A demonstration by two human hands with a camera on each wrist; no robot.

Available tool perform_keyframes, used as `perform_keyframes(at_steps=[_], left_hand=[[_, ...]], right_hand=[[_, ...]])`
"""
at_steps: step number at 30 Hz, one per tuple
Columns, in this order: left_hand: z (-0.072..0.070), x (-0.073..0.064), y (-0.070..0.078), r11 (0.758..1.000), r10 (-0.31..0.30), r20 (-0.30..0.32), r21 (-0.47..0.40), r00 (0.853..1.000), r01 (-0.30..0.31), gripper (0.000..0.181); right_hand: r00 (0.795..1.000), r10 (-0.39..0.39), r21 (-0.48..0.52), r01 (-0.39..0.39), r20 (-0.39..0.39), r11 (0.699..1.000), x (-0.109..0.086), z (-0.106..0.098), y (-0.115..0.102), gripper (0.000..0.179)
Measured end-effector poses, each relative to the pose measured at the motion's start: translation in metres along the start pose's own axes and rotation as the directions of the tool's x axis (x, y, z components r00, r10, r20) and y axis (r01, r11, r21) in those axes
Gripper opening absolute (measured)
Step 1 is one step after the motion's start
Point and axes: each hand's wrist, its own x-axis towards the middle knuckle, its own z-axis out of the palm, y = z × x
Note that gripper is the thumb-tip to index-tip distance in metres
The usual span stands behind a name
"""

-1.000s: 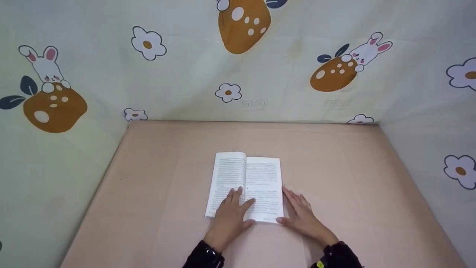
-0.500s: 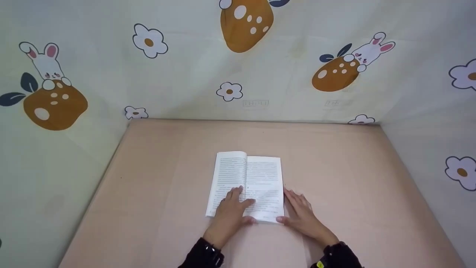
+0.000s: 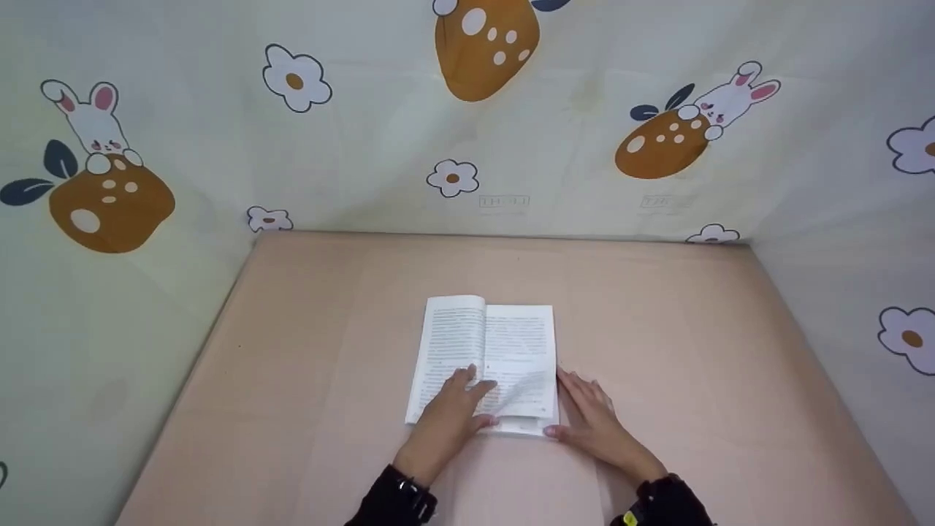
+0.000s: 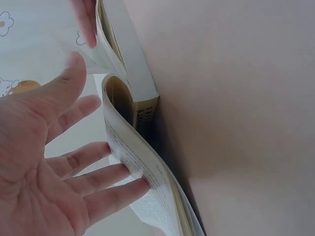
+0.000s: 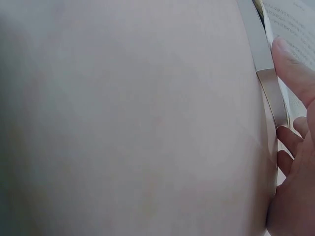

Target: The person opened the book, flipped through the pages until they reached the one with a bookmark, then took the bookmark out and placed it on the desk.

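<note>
An open paperback book [image 3: 453,336] lies on the table, with printed text on both pages. My left hand [image 3: 445,416] rests over the lower left page near the spine, its fingers spread against the paper in the left wrist view. The left thumb [image 4: 73,73] sits by a lifted page. In the head view this right-hand page [image 3: 522,398] has its lower edge raised, showing the sheet below. My right hand [image 3: 595,427] lies at the book's lower right corner, fingers along the right edge and thumb [image 5: 290,64] on the page.
The table [image 3: 314,351] has a plain pinkish-beige cover. Behind it and at both sides hangs a pale cloth [image 3: 365,139] printed with rabbits, brown fruits and flowers.
The right-hand page's lower edge has come up from the sheet below. My left hand has shifted slightly, its thumb and index finger a little left and up. The right hand stays in place.
</note>
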Motion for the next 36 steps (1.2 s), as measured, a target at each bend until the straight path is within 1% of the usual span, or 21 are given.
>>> perform_keyframes(at_steps=[2,3,6,8,10,13,16,19,23,25,27,29,31,33,36], left_hand=[[0.000,-0.001,0.000,1.000,0.005,-0.014,0.008,1.000,-0.005,0.057],[0.001,-0.002,0.000,1.000,0.012,-0.031,0.015,0.999,-0.011,0.057],[0.003,-0.003,-0.001,0.998,0.031,-0.110,0.049,0.993,-0.026,0.051],[0.006,-0.002,-0.001,0.996,0.044,-0.182,0.078,0.982,-0.031,0.044],[0.009,0.000,-0.001,0.996,0.039,-0.243,0.091,0.969,-0.017,0.039],[0.012,0.002,-0.003,0.995,0.027,-0.298,0.096,0.954,0.002,0.030],[0.013,0.004,-0.006,0.995,0.017,-0.332,0.095,0.943,0.015,0.024],[0.012,0.002,-0.010,0.996,-0.007,-0.346,0.084,0.938,0.038,0.024],[0.010,-0.003,-0.013,0.993,-0.087,-0.316,0.044,0.945,0.107,0.028],[0.010,-0.006,-0.014,0.990,-0.122,-0.309,0.036,0.943,0.139,0.027],[0.008,-0.009,-0.014,0.985,-0.146,-0.313,0.045,0.939,0.168,0.025],[0.008,-0.011,-0.014,0.980,-0.163,-0.329,0.059,0.930,0.192,0.024],[0.007,-0.012,-0.014,0.971,-0.192,-0.332,0.073,0.924,0.228,0.026],[0.006,-0.013,-0.015,0.961,-0.232,-0.322,0.069,0.918,0.267,0.030],[0.005,-0.013,-0.018,0.944,-0.298,-0.285,0.052,0.911,0.325,0.042]], right_hand=[[1.000,-0.008,-0.001,0.008,-0.002,1.000,0.000,-0.001,0.001,0.090],[1.000,-0.010,-0.001,0.010,-0.001,1.000,0.000,-0.001,0.002,0.090],[1.000,-0.015,0.000,0.015,0.002,1.000,0.000,-0.001,0.002,0.089],[1.000,-0.014,0.000,0.014,0.008,1.000,0.000,-0.001,0.002,0.089],[1.000,-0.012,-0.002,0.012,0.013,1.000,0.000,-0.001,0.001,0.088],[1.000,-0.001,-0.005,0.002,0.021,1.000,0.001,-0.002,-0.001,0.087],[1.000,0.013,-0.007,-0.013,0.025,1.000,0.001,-0.002,-0.003,0.087],[0.999,0.017,-0.010,-0.017,0.028,1.000,0.001,-0.001,-0.002,0.087],[1.000,-0.001,-0.030,0.002,0.029,1.000,0.002,-0.001,-0.001,0.087],[1.000,-0.013,-0.031,0.014,0.027,0.999,0.002,-0.001,0.000,0.087],[1.000,-0.023,-0.031,0.024,0.021,0.999,0.002,-0.001,0.000,0.087],[0.999,-0.029,-0.029,0.029,0.016,0.999,0.002,-0.001,0.000,0.087],[0.999,-0.032,-0.030,0.033,0.014,0.999,0.002,-0.001,0.001,0.086],[0.999,-0.033,-0.031,0.033,0.015,0.999,0.002,-0.001,0.001,0.086],[0.999,-0.036,-0.029,0.036,0.012,0.999,0.002,0.000,0.001,0.085]])
